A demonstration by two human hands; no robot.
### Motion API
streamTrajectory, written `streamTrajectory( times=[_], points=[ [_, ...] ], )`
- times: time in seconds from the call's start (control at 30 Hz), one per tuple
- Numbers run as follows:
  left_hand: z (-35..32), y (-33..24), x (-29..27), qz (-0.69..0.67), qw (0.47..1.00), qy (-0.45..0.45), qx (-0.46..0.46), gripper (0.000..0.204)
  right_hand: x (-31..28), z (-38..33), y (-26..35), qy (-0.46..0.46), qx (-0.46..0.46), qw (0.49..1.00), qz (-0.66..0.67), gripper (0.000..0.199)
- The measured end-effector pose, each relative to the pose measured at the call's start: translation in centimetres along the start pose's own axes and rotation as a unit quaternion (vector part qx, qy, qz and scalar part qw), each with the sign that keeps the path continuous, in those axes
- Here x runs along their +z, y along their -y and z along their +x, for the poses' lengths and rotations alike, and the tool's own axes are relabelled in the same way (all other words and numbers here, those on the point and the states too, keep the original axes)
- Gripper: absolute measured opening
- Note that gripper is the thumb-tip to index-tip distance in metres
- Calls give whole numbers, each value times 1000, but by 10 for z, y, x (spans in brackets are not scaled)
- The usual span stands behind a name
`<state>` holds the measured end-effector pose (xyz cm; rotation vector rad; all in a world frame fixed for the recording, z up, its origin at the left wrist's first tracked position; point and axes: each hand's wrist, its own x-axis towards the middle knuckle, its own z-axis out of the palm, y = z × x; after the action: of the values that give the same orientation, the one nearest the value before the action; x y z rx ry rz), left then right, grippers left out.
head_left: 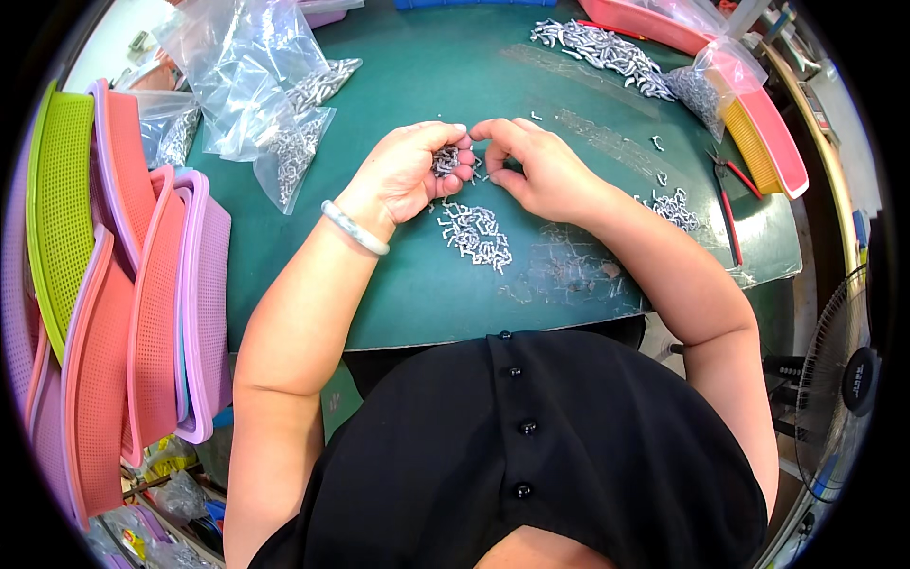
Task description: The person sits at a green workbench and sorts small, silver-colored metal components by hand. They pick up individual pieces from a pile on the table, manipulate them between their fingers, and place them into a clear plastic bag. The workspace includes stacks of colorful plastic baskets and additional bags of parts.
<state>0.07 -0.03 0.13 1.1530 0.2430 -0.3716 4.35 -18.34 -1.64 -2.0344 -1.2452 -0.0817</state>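
My left hand (408, 173), a pale bangle (354, 228) on its wrist, is curled palm up around a clump of small silver-grey metal pieces (445, 160). Beside it, my right hand (550, 173) has its fingers bent, the index fingertip close to the left thumb tip. A few small pieces show by its thumb; whether it pinches one is too small to tell. Just below both hands, a loose pile of small bent metal pieces (474, 233) lies on the green table (398, 308). Near my right forearm is another small pile of bent pieces (673, 209).
Clear plastic bags (248, 85) with metal pieces lie at the far left. A heap of longer grey pieces (607, 55) is at the far right, near pink and yellow baskets (758, 133). Red-handled pliers (728, 213) rest at right. Stacked plastic baskets (156, 284) stand left, a fan (834, 379) right.
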Motion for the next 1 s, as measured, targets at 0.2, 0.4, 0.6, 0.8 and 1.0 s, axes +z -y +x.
streamTrajectory(
  times=[0.2,0.4,0.6,0.8,1.0],
  points=[
    [-1,0,1,1,1000,0,-4,15,1,0,1,-1,28,999,46,37],
    [1,3,-2,4,1000,6,-2,16,-4,-1,7,-10,30,997,77,39],
    [-3,4,8,-21,998,50,-24,19,-8,1,17,-52,17,988,146,37],
    [-1,-1,-2,-104,994,40,3,18,-6,5,12,-73,37,989,122,39],
    [-2,-19,-11,-110,992,22,51,16,-4,4,12,21,-43,999,-1,45]
  ],
)
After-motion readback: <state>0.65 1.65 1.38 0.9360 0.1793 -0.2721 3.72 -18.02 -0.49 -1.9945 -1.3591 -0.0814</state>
